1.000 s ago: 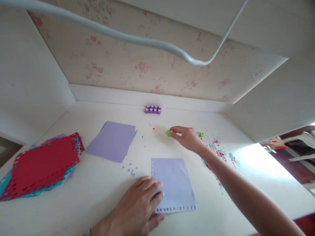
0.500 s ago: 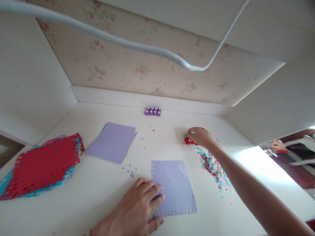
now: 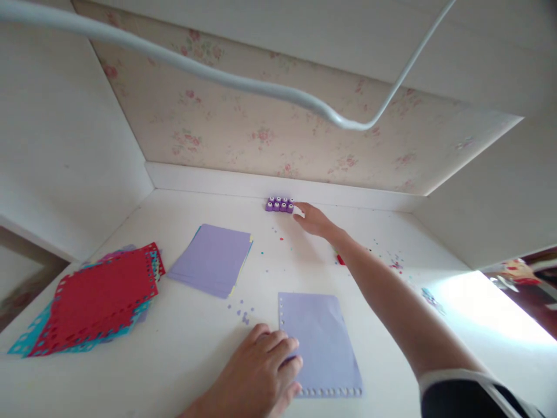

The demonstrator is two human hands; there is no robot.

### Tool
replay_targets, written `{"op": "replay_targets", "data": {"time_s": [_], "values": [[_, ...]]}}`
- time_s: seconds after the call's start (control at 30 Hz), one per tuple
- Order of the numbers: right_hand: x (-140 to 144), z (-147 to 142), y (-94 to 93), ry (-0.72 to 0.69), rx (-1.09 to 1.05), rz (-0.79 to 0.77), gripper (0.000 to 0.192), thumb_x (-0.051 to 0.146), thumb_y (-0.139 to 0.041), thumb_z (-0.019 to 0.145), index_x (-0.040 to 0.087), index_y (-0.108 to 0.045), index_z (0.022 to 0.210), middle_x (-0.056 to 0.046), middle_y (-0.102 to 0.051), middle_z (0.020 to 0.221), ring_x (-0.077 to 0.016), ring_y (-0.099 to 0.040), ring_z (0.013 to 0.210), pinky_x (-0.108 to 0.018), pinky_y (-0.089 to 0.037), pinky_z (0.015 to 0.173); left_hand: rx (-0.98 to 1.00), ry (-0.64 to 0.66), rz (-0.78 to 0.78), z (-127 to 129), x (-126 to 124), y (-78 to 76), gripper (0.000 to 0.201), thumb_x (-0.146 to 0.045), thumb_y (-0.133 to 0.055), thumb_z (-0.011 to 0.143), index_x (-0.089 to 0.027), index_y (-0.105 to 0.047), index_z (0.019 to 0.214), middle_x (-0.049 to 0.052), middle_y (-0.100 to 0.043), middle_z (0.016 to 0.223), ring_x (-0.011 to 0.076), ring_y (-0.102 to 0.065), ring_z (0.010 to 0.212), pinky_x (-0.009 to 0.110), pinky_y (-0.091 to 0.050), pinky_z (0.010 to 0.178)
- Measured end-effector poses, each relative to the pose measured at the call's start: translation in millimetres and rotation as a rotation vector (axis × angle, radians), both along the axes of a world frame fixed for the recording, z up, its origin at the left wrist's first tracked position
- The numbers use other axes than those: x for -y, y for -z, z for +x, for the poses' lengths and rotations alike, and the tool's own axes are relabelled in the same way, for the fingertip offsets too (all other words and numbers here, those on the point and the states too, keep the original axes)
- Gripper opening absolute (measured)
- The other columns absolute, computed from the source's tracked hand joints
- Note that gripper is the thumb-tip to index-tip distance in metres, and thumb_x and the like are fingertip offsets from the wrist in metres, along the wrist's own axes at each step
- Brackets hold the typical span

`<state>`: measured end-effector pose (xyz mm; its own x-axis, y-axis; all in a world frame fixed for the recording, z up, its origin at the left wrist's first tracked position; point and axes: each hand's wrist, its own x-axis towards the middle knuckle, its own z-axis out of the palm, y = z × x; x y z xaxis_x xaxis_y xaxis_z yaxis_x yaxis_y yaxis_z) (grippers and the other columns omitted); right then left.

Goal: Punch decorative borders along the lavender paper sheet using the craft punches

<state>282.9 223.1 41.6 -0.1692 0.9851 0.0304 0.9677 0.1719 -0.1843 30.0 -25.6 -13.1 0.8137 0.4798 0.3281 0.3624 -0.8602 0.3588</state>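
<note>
My left hand (image 3: 259,371) lies flat on the white table, fingers resting on the left edge of a lilac paper sheet (image 3: 322,342) with punched holes along its left and bottom edges. My right hand (image 3: 314,219) is stretched far forward, fingers apart and empty, its fingertips just right of a cluster of small purple punches (image 3: 279,204) at the back wall. A red punch (image 3: 340,260) shows partly behind my right forearm.
A stack of lilac paper (image 3: 214,260) lies left of centre. Red and teal punched sheets (image 3: 98,299) are piled at the far left. Coloured confetti (image 3: 398,266) is scattered to the right. A white cable (image 3: 243,81) hangs overhead.
My right hand let go of the green punch, then the red one, and moved back and left to the purple punches. My left hand stayed on the lilac sheet.
</note>
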Motion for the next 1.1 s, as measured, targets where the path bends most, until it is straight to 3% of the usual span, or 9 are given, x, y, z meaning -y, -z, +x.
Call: {"op": "replay_targets", "data": {"time_s": [0.13,0.3,0.53,0.7,0.83,0.93,1.03,1.1], "values": [[-29,-18,7.4,-0.007,-0.017,0.013,0.042,0.037,-0.054,0.099,0.02,-0.052,0.138,-0.012,-0.048,0.147,-0.0288,-0.05,0.13,-0.054,-0.039,0.108,0.012,0.01,0.023,-1,-3,0.9,0.028,-0.037,-0.065,0.093,-0.021,-0.058,0.114,0.0,-0.065,0.122,0.0187,-0.057,0.107,0.037,-0.036,0.094],[-34,-21,12.3,-0.008,0.001,-0.009,0.034,0.036,-0.058,0.098,0.019,-0.059,0.128,-0.011,-0.056,0.136,-0.0269,-0.057,0.12,-0.052,-0.046,0.102,0.006,0.01,0.04,-2,-4,0.1,0.028,-0.038,-0.065,0.093,-0.021,-0.059,0.114,0.002,-0.065,0.119,0.019,-0.058,0.106,0.037,-0.039,0.093],[-18,-25,6.4,-0.038,-0.012,-0.038,0.028,0.03,-0.057,0.098,0.017,-0.063,0.122,-0.011,-0.061,0.132,-0.0259,-0.059,0.118,-0.048,-0.045,0.102,-0.027,-0.014,0.008,-2,-2,-4.4,0.027,-0.038,-0.065,0.092,-0.022,-0.06,0.113,0.002,-0.066,0.117,0.0188,-0.058,0.104,0.036,-0.04,0.093],[28,-36,-3.2,-0.232,-0.094,-0.092,0.034,0.008,-0.051,0.091,0.022,-0.07,0.115,-0.005,-0.068,0.125,-0.0215,-0.063,0.115,-0.032,-0.045,0.101,-0.035,-0.022,0.007,-1,-2,-4.8,0.024,-0.04,-0.063,0.094,-0.023,-0.061,0.112,0.002,-0.067,0.118,0.0185,-0.059,0.105,0.035,-0.039,0.094],[81,-48,-8.3,-0.452,-0.166,-0.182,0.038,0.007,-0.051,0.09,0.027,-0.07,0.116,0.001,-0.071,0.121,-0.0175,-0.064,0.113,-0.028,-0.047,0.1,-0.019,-0.03,0.003,0,-1,-5.1,0.023,-0.039,-0.06,0.096,-0.023,-0.062,0.113,0.001,-0.067,0.119,0.018,-0.059,0.107,0.035,-0.039,0.097],[120,-54,-14.0,-0.562,-0.223,-0.19,0.046,0.005,-0.046,0.092,0.029,-0.062,0.128,0.001,-0.065,0.133,-0.0149,-0.059,0.122,-0.028,-0.044,0.105,0.021,-0.045,-0.01,2,1,-5.8,0.018,-0.034,-0.059,0.097,-0.023,-0.063,0.111,-0.001,-0.068,0.12,0.0175,-0.06,0.107,0.035,-0.041,0.096],[161,-52,-21.1,-0.471,-0.333,-0.098,0.047,0.01,-0.044,0.095,0.029,-0.054,0.137,-0.003,-0.058,0.14,-0.019,-0.057,0.125,-0.035,-0.047,0.103,0.08,-0.075,-0.04,4,0,-10.4,0.013,-0.026,-0.057,0.098,-0.023,-0.064,0.109,-0.002,-0.069,0.119,0.0178,-0.062,0.106,0.036,-0.043,0.095],[190,-48,-21.5,-0.256,-0.372,-0.065,0.033,0.022,-0.046,0.098,0.028,-0.06,0.127,-0.006,-0.068,0.122,-0.021,-0.067,0.102,-0.037,-0.055,0.088,0.116,-0.102,-0.082,3,-3,-16.0,0.014,-0.022,-0.053,0.099,-0.023,-0.065,0.106,-0.001,-0.07,0.115,0.0183,-0.064,0.103,0.038,-0.044,0.095]]}}
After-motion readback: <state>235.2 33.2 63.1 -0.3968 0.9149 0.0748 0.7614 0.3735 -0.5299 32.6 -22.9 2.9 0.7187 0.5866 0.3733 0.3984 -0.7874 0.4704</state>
